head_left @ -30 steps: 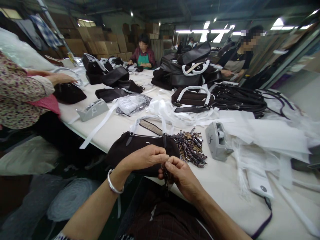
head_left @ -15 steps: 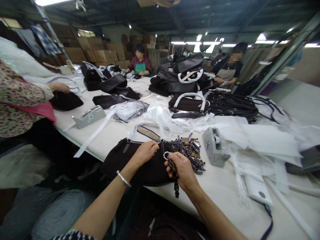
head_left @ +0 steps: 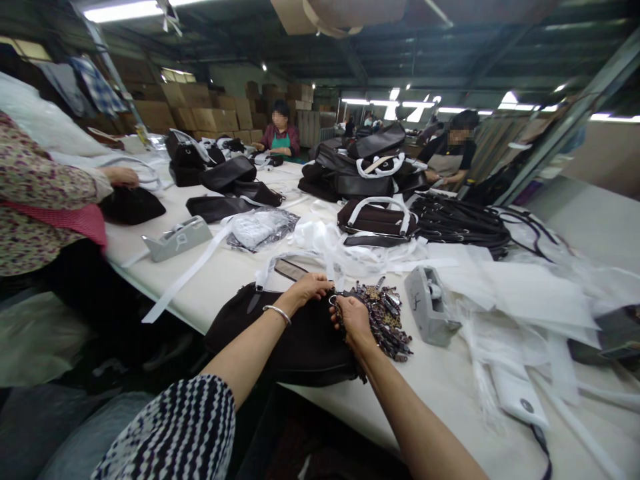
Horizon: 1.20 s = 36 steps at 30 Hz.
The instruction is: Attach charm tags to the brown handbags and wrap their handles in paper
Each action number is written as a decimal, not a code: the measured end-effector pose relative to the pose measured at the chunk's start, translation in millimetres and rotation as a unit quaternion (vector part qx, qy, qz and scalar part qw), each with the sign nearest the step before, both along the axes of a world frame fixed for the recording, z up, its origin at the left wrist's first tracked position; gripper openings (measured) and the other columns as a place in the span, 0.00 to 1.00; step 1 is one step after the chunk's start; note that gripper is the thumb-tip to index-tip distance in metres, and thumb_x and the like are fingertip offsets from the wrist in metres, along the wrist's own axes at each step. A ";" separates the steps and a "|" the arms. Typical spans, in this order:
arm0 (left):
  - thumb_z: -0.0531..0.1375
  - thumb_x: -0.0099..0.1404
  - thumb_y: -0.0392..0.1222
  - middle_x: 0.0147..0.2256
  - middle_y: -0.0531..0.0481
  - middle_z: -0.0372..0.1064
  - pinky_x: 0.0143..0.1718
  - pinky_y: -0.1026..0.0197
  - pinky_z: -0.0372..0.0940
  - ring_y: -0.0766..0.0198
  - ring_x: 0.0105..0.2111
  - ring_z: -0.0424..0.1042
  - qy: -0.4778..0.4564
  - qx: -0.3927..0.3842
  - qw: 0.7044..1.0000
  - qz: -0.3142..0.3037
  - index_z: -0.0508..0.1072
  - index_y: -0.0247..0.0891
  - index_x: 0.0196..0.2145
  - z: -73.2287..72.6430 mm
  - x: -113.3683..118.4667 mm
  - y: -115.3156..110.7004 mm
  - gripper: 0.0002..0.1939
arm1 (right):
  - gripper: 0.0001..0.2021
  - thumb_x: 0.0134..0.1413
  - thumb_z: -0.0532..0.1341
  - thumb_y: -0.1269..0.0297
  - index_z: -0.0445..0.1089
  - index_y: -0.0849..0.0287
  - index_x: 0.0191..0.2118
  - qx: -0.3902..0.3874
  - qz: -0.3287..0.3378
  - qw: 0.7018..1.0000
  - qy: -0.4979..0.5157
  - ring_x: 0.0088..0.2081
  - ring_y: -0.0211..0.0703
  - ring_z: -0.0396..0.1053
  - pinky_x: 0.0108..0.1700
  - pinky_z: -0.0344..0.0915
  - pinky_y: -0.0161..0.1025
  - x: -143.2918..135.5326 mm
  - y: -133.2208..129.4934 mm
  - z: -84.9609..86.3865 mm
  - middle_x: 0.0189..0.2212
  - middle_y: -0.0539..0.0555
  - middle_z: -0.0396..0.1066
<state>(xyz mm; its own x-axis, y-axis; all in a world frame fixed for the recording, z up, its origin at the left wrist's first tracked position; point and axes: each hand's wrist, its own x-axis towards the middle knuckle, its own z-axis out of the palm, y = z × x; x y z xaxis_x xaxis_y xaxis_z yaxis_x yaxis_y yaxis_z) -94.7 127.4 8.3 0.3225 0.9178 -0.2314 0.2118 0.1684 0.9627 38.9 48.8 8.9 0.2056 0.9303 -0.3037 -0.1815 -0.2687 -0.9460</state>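
A dark brown handbag [head_left: 295, 350] lies at the table's near edge, its handles [head_left: 267, 272] wrapped in white. My right hand [head_left: 354, 319] is closed on a beaded bag charm; its metal ring [head_left: 333, 301] shows above the fingers, and most of its strands are hidden. My left hand [head_left: 311, 288] pinches at the base of the bag's right handle, close to the ring. What sits between those fingertips is too small to make out. Just right of my right hand lies a heap of similar charms [head_left: 387, 317].
Grey tape dispensers stand to the right [head_left: 433, 307] and left [head_left: 177, 239]. Beyond are white strips [head_left: 325, 237], stacked bags [head_left: 365, 180] and black straps [head_left: 460, 223]. At left, a co-worker's hand [head_left: 120, 176] touches a dark bag. Two other people sit across the table.
My left hand has moved right and slightly up to the handle base. My right hand has brought the charm up to the bag beside it, and its dangling strands are now mostly hidden.
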 end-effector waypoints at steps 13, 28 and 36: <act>0.70 0.51 0.51 0.32 0.52 0.68 0.36 0.62 0.72 0.71 0.28 0.68 -0.222 -0.006 0.974 0.052 0.71 0.33 0.36 -24.4 -3.6 -34.3 0.22 | 0.09 0.47 0.61 0.58 0.63 0.58 0.26 0.024 -0.060 0.998 -0.024 0.15 0.35 0.64 0.13 0.57 0.30 -2.4 15.4 -17.3 0.16 0.45 0.69; 0.69 0.54 0.48 0.34 0.51 0.69 0.33 0.64 0.71 0.69 0.30 0.69 -0.258 0.018 0.962 0.090 0.72 0.33 0.38 -34.8 -2.6 -43.0 0.19 | 0.11 0.48 0.61 0.56 0.62 0.57 0.26 0.051 -0.016 0.996 -0.073 0.14 0.36 0.64 0.12 0.56 0.30 -11.8 6.2 -12.5 0.15 0.45 0.68; 0.68 0.54 0.49 0.32 0.53 0.69 0.34 0.64 0.71 0.70 0.29 0.69 -0.259 0.016 0.960 0.107 0.70 0.34 0.36 -36.3 -1.4 -47.4 0.18 | 0.11 0.48 0.61 0.55 0.62 0.56 0.27 0.063 -0.044 0.992 -0.100 0.15 0.37 0.65 0.12 0.58 0.31 -10.7 2.4 -18.8 0.16 0.45 0.68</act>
<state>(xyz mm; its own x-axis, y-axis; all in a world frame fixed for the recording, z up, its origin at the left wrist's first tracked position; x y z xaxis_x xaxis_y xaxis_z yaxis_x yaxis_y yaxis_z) -96.1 79.9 -28.0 0.1891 0.9800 -0.0618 -0.3331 0.1233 0.9348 28.2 51.2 -9.9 0.3311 0.9345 -0.1310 -0.0047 -0.1372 -0.9905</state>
